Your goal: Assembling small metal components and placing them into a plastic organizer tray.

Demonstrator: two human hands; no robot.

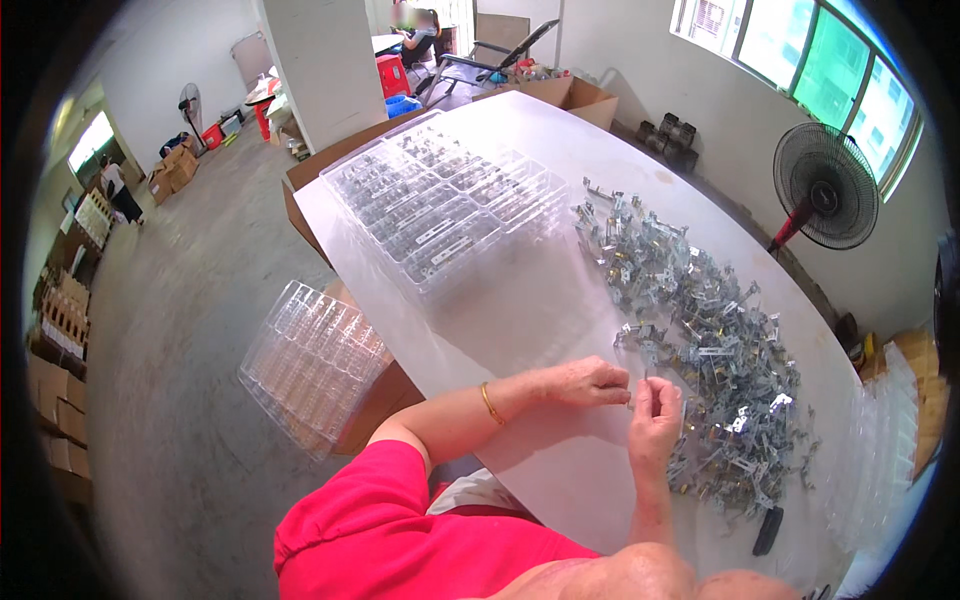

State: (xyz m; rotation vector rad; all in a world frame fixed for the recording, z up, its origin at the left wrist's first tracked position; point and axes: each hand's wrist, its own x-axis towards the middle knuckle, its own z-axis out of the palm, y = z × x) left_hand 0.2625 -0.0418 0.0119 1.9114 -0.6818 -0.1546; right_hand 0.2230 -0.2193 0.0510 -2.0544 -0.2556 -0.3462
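Observation:
Over the near right part of the white table (470, 350), my two hands are close together, fingertips almost meeting. My left hand (592, 384) is closed, its fingers curled in a pinch; what they hold is too small to make out. My right hand (656, 410) pinches a small, thin metal part whose shape is mostly hidden by the fingers. Just beyond and to the right of them spreads a large loose pile of small silvery metal brackets (715, 350), some with brass-coloured bits. At the far left of the table stand clear plastic compartment trays (440, 235), stacked and filled with rows of similar parts.
Left of the table, empty clear trays (310, 365) rest on a cardboard box (378, 412). More clear trays (880, 450) stand at the right edge, near a black object (768, 531). A standing fan (826, 186) is beyond the table. People are in the background.

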